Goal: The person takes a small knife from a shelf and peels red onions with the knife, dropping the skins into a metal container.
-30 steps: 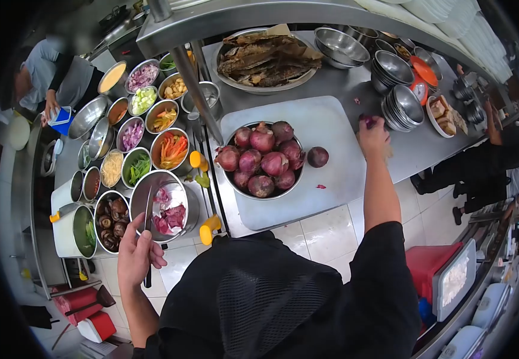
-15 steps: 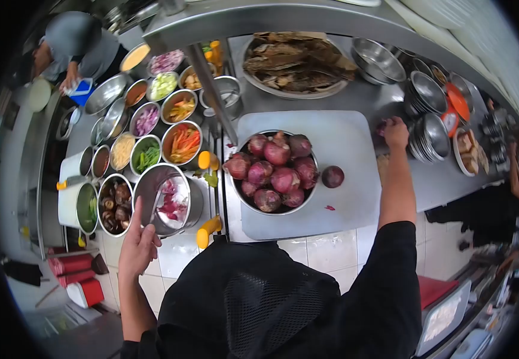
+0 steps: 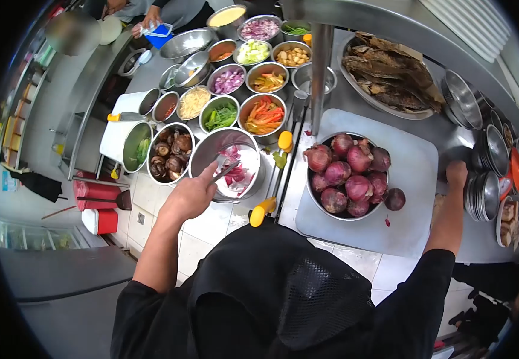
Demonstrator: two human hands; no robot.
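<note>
My left hand (image 3: 192, 194) is over the rim of a metal pot (image 3: 198, 170), its fingers closed on a thin metal utensil (image 3: 226, 172) whose kind I cannot make out. Red onion pieces (image 3: 235, 175) lie in that pot. My right hand (image 3: 455, 175) rests at the counter just right of the white cutting board (image 3: 415, 179), fingers curled; what they hold is hidden. A metal bowl (image 3: 344, 216) heaped with whole red onions (image 3: 359, 186) stands on the board. One loose onion (image 3: 395, 199) sits beside it, with a scrap of peel (image 3: 387, 222) nearby.
Pots of mushrooms (image 3: 171, 154), sliced peppers (image 3: 263, 115) and other cut vegetables crowd the left. A tray of dried fish (image 3: 391, 75) is behind a metal post (image 3: 321, 78). Stacked bowls (image 3: 482, 195) stand right. Another person's hand (image 3: 152, 18) is by a blue container (image 3: 160, 39).
My left hand has moved from the pot's outer side to over its opening and closed on the utensil. My right hand has drawn nearer. The view has swung left.
</note>
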